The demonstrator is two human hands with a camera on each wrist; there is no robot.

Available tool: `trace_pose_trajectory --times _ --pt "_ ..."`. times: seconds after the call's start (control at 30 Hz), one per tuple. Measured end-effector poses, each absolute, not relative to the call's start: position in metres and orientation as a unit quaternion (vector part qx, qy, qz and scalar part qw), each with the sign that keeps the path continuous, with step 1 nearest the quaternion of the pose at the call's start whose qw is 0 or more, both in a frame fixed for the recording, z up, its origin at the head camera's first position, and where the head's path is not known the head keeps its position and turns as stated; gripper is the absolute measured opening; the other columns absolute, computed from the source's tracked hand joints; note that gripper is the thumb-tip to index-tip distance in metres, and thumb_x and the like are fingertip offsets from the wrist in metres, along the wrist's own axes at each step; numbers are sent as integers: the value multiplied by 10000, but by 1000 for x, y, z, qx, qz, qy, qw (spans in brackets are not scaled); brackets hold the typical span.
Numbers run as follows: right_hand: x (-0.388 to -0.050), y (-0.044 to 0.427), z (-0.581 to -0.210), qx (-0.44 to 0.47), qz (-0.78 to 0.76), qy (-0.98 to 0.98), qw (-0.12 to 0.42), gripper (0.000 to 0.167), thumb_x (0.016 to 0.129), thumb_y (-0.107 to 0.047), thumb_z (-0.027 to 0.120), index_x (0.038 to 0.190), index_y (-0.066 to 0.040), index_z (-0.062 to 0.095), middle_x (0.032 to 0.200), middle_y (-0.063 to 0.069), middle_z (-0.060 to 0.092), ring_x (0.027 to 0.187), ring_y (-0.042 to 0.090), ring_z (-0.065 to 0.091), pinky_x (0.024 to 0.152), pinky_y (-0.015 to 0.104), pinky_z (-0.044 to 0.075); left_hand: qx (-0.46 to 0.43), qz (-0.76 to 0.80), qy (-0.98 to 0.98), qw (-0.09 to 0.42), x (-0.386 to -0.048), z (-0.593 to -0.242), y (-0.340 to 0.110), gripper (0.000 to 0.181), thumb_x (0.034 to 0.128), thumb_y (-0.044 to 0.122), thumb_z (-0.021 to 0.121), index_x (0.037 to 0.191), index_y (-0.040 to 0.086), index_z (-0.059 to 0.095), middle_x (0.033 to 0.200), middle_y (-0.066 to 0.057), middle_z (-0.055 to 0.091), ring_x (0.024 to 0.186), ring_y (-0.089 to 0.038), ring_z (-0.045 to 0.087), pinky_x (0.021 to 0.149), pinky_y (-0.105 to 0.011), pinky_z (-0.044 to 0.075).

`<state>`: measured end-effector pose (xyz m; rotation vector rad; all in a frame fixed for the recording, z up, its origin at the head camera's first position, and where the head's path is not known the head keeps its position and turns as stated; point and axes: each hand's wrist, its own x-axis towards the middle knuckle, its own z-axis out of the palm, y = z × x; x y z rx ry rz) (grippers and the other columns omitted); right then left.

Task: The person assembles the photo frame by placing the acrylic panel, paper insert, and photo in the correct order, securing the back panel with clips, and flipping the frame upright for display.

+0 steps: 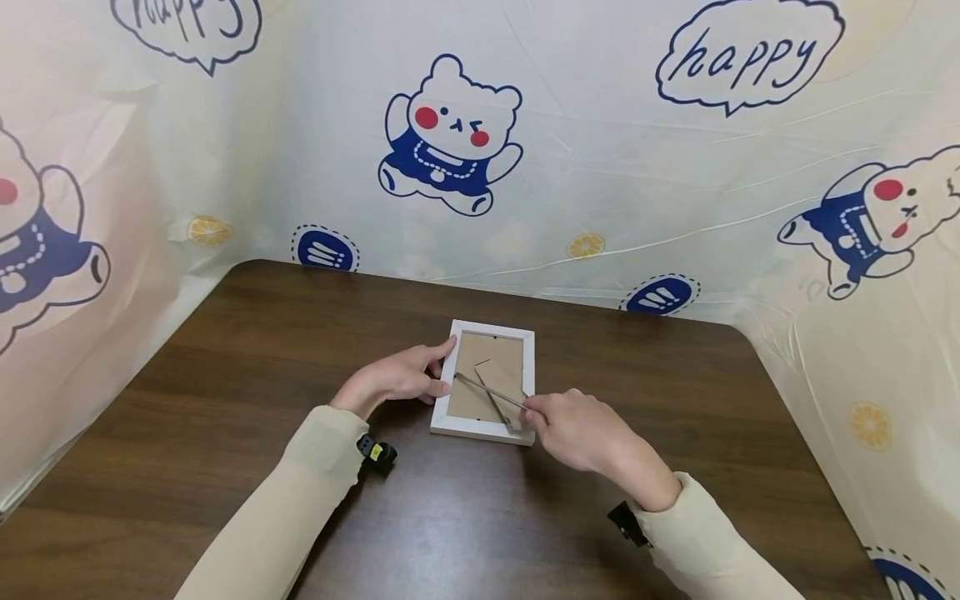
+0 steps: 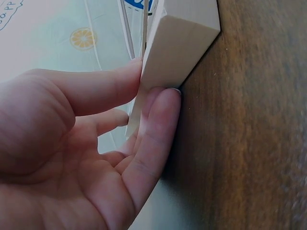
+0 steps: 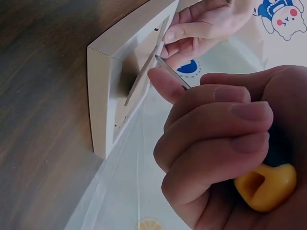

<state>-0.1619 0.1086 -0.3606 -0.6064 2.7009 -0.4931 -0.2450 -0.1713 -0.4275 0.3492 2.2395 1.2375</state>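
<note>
A white picture frame (image 1: 528, 358) lies back side up on the table, its brown backing board (image 1: 468, 354) showing. A stand flap (image 3: 139, 84) on the back is tilted up from the board. My left hand (image 1: 401, 375) grips the frame's left edge, with thumb and fingers against the rim in the left wrist view. In my right hand (image 1: 581, 429), curled fingers hold a screwdriver with a yellow-ended handle (image 3: 273, 191). Its thin metal shaft (image 1: 491, 390) crosses over the flap, and the tip is by the inner left edge of the frame.
The dark brown wooden table (image 1: 645, 367) reaches back to a hanging sheet (image 1: 585, 150) printed with bears and orange slices. More of this sheet hangs along both sides of the table. Each wrist wears a black strap (image 1: 377, 454).
</note>
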Motion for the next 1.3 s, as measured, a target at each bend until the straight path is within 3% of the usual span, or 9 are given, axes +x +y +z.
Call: trace_pose_trajectory --times 0.3,0.83,1.1,1.3 --pt "-168 117 -365 -211 -195 938 192 189 1115 -225 566 1164 -181 743 726 -23 549 611 144 474 564 321 393 131 461 832 278 -244 -427 -171 866 1029 -16 650 1702 72 111 1172 -223 510 987 -265 664 951 -411 610" --pt "-171 122 -374 -226 -213 931 191 203 1105 -177 576 1190 -139 757 891 18 690 693 140 536 591 310 426 131 451 839 273 -243 -428 -172 880 1021 -5 668 1701 73 116 1166 -218 487 982 -268 646 931 -404 617" --pt "-170 121 -376 -216 -211 933 195 276 1107 -177 574 1317 -109 740 1026 -2 733 777 148 582 653 321 472 128 452 839 276 -245 -427 -172 884 1022 -1 669 1703 82 111 1157 -207 504 982 -254 641 932 -395 617" --pt "-171 122 -376 -218 -210 933 195 254 1106 -178 576 1283 -115 747 954 11 709 736 152 565 614 316 448 130 455 837 275 -245 -427 -171 891 1018 -9 670 1702 78 105 1140 -207 507 984 -254 627 927 -404 618"
